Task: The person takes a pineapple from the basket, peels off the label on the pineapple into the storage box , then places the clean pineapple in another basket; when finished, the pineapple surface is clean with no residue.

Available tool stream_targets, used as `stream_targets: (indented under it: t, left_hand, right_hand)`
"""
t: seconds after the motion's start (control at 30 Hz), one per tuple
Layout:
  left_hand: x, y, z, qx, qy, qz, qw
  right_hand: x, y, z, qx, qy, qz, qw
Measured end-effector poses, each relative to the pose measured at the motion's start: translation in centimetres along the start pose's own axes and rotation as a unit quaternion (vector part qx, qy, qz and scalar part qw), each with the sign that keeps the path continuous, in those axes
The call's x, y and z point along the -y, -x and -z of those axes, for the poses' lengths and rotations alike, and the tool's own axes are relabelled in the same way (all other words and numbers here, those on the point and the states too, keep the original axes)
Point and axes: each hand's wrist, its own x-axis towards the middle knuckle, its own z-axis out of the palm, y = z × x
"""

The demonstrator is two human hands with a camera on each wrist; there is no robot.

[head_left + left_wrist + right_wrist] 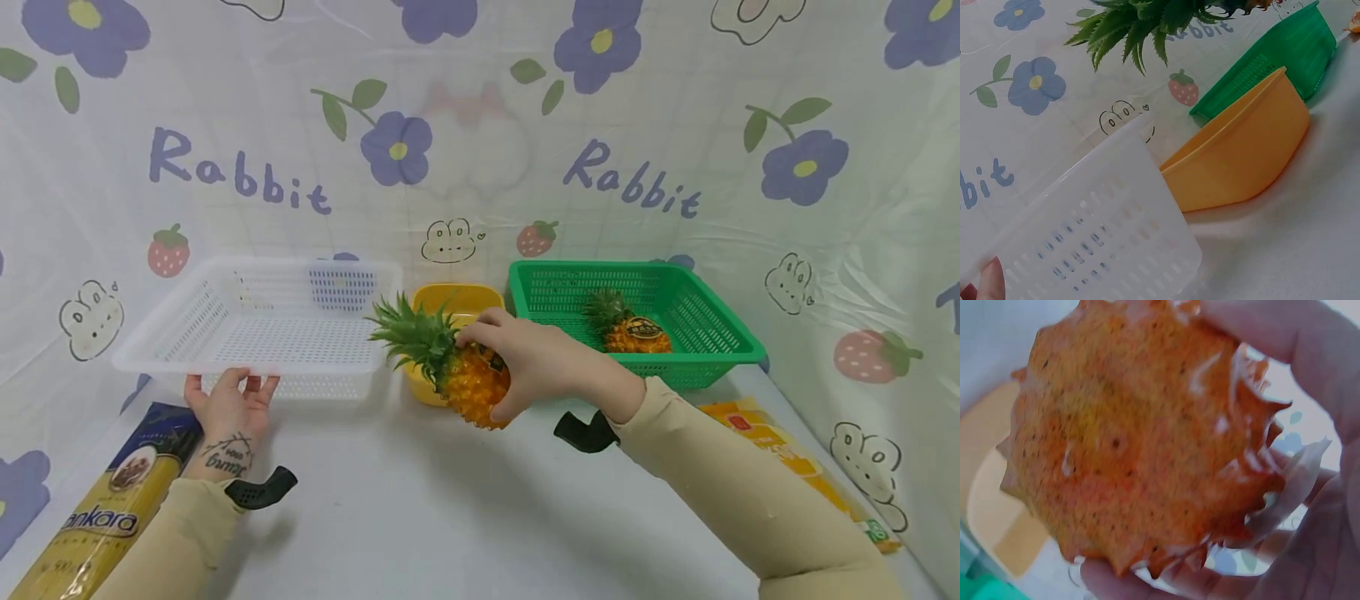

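My right hand (536, 354) grips a pineapple (474, 387) in clear wrapping, its green crown tilted up to the left. It hangs in front of and partly over the yellow bin (459, 296). In the right wrist view, the thumb and fingers curl around the spiky orange fruit (1122, 437), whose base faces the camera. My left hand (234, 417) holds the front rim of the white basket (367, 383) with its fingers, palm up. Nothing shows inside that basket. A second pineapple (637, 335) lies in the green basket (678, 371).
A pack of spaghetti (112, 504) lies at the left, beside my left forearm. An orange and yellow package (795, 458) lies at the right, partly behind my right sleeve. A printed cloth (465, 183) hangs behind the baskets, over a white table surface (420, 517).
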Motion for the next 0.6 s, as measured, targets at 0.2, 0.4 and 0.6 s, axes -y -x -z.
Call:
stream_targets:
  t: [0.2, 0.4, 0.6]
  left_hand:
    - [0.0, 0.0, 0.0, -0.002, -0.002, 0.0, 1.0]
    - [0.1, 0.0, 0.0, 0.001, -0.005, -0.005, 1.0]
    - [0.2, 0.0, 0.1, 0.005, -0.01, -0.01, 0.9999]
  right_hand:
    - [0.9, 1.0, -1.3, 0.032, 0.025, 0.071, 0.9967]
    - [1.3, 1.6, -2.7, 0.049, 0.071, 0.128, 0.9881]
    - [1.2, 1.6, -4.4, 0.076, 0.099, 0.172, 0.9773]
